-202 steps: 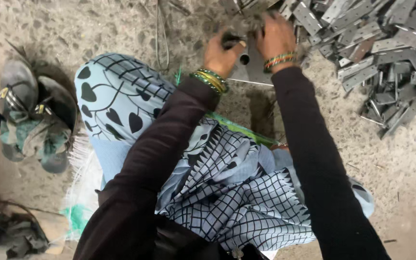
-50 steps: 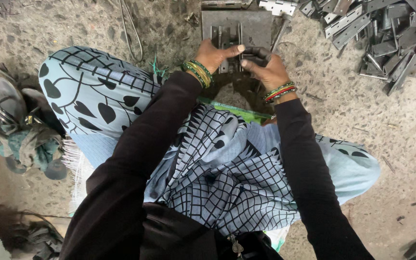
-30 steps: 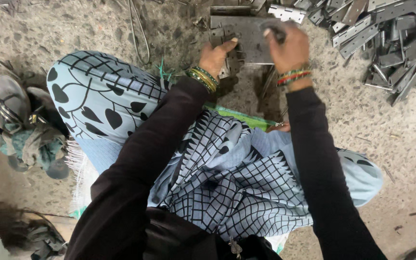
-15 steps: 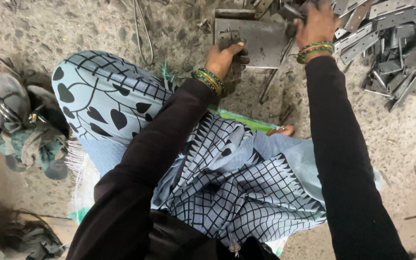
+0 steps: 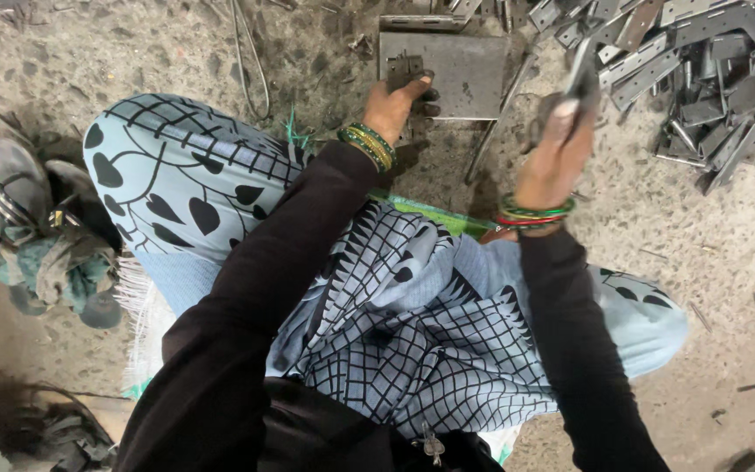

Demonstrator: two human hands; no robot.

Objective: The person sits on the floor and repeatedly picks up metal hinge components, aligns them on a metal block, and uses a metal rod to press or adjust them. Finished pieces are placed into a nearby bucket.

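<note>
On the flat grey steel plate [image 5: 465, 74], left hand [image 5: 395, 100] pins a small hinge [image 5: 405, 66]; right hand's [image 5: 561, 144] grip seemingly clasps blurred metal.

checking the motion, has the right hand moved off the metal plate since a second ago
Yes. The right hand has lifted off the metal plate and swung right, toward the pile of metal pieces.

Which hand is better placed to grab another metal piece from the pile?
Probably the right hand: it is raised beside the pile of metal pieces, though it seems to hold one already. The left hand rests on the flat metal plate.
</note>
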